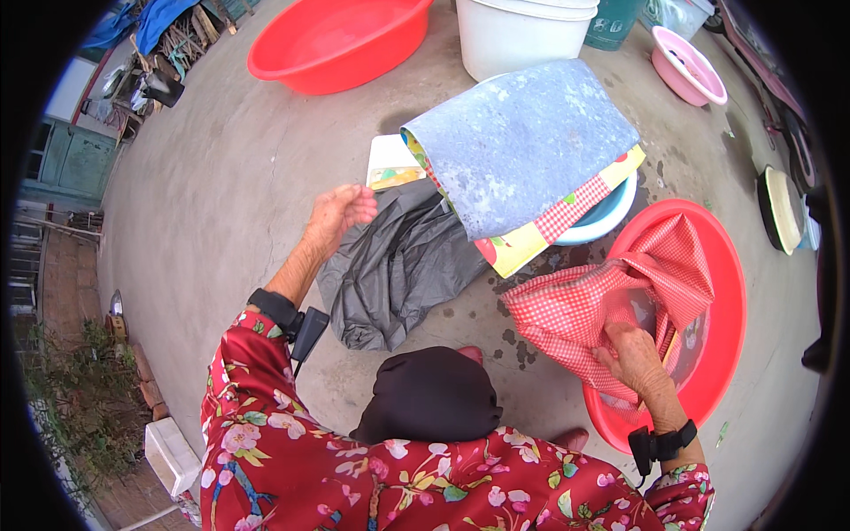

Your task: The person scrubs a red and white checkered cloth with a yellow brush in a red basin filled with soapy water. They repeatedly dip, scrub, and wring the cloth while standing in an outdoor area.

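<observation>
My left hand [342, 211] is raised with its fingers loosely curled and nothing in it, just above the edge of a crumpled dark grey plastic sheet [405, 265]. On the right, a red-and-white gingham cloth [584, 299] is bunched over a red plastic basin [727, 318] holding some cloudy water. My right hand [631, 355] grips the cloth inside the near part of the basin; its fingertips are partly hidden in the folds. A folded mat [524, 146], worn blue-grey on its back and patterned with fruit and checks at its edge, lies across a light blue basin [601, 216].
A white container [395, 154] sits behind the plastic sheet. Farther off stand a large red tub [342, 46], white buckets [524, 36], a green bin [611, 26] and a pink basin [690, 70]. Wet spots mark the concrete floor [199, 199]. Plants [86, 398] grow at left.
</observation>
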The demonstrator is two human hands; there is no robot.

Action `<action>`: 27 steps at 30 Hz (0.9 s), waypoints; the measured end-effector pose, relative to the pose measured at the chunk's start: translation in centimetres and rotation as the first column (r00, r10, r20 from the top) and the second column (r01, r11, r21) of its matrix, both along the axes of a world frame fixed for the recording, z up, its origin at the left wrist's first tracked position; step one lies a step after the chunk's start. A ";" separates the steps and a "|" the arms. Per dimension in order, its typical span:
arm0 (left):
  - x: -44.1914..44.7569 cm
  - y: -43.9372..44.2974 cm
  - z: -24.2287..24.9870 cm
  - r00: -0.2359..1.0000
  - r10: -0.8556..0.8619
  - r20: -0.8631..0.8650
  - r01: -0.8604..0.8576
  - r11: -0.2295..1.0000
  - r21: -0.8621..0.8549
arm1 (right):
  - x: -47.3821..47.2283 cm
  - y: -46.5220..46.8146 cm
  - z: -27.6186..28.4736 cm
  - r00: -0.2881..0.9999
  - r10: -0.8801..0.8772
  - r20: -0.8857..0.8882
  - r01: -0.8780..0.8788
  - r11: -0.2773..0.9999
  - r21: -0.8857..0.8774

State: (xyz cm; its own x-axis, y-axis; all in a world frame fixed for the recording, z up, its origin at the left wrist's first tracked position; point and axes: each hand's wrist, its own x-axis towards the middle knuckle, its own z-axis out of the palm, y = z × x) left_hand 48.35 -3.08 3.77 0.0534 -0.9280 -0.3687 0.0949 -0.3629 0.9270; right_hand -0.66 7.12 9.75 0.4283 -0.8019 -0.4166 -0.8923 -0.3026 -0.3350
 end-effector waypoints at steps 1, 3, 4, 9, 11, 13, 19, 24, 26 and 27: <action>0.8 -1.9 -1.2 0.994 0.042 0.104 -0.042 0.999 -0.010 | 0.1 0.0 0.0 1.000 0.006 0.002 -0.006 1.000 -0.018; 1.8 -5.4 -3.6 0.877 -0.034 0.480 0.069 0.996 -0.056 | 0.3 -0.1 0.0 1.000 -0.009 0.018 0.010 1.000 -0.021; 1.9 -6.8 -4.9 0.686 -0.118 0.718 0.197 0.980 -0.027 | 0.4 -0.1 0.0 0.997 -0.057 0.050 0.057 0.998 -0.007; 1.1 -10.1 -9.0 0.039 -0.270 0.962 0.335 0.911 0.242 | 0.9 0.1 0.0 0.991 -0.135 -0.007 0.136 0.990 0.041; 1.0 -9.9 -9.3 0.041 -0.320 0.946 0.288 0.911 0.296 | 1.1 0.2 -0.1 0.985 -0.172 -0.006 0.172 0.984 0.049; 1.1 -9.2 -9.2 0.042 -0.366 0.930 0.310 0.889 0.336 | 1.3 0.3 -0.1 0.980 -0.200 0.015 0.199 0.979 0.031; -0.5 -7.0 -9.6 0.009 -0.396 0.918 0.305 0.876 0.375 | 1.6 0.1 0.1 0.964 -0.263 0.037 0.262 0.964 0.032; -0.6 -8.6 -9.0 -0.221 -0.364 0.905 0.368 0.828 0.423 | 1.7 -0.1 0.3 0.967 -0.253 -0.027 0.254 0.963 0.086; -0.6 -9.5 -8.5 -0.282 -0.402 0.871 0.416 0.767 0.489 | 1.8 -0.2 0.4 0.969 -0.237 -0.070 0.244 0.961 0.127; -0.6 -9.8 -8.4 -0.321 -0.423 0.847 0.426 0.735 0.528 | 1.8 -0.2 0.4 0.968 -0.239 -0.077 0.248 0.958 0.141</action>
State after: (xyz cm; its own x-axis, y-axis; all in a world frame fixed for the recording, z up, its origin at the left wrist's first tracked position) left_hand 47.77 -12.91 -4.61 -0.1002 -0.8999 -0.4245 -0.9691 0.1849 -0.1632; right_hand 1.16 6.94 10.17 0.1990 -0.8061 -0.5573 -0.9521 -0.0244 -0.3047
